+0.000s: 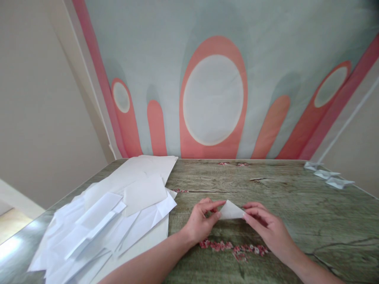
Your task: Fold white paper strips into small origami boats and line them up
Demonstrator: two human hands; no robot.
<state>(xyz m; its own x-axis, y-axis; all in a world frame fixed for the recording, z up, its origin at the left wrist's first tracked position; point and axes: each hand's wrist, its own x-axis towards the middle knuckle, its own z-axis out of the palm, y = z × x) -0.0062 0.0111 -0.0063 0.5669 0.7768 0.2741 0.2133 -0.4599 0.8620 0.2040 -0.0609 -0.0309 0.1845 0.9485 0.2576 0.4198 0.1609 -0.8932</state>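
A small white piece of paper (231, 211), folded into a triangle, is held just over the table between my two hands. My left hand (203, 219) pinches its left corner between thumb and fingers. At the opposite corner, my right hand (265, 221) grips the paper with thumb and fingertips. The paper's peak points away from me, and its long edge faces me. Fingertips cover both of its end corners.
A spread pile of white paper sheets (145, 195), some creased, covers the table's left side. Several small folded paper pieces (327, 174) lie at the far right edge. The wood-patterned table (213, 179) meets a patterned backdrop (166, 71) behind.
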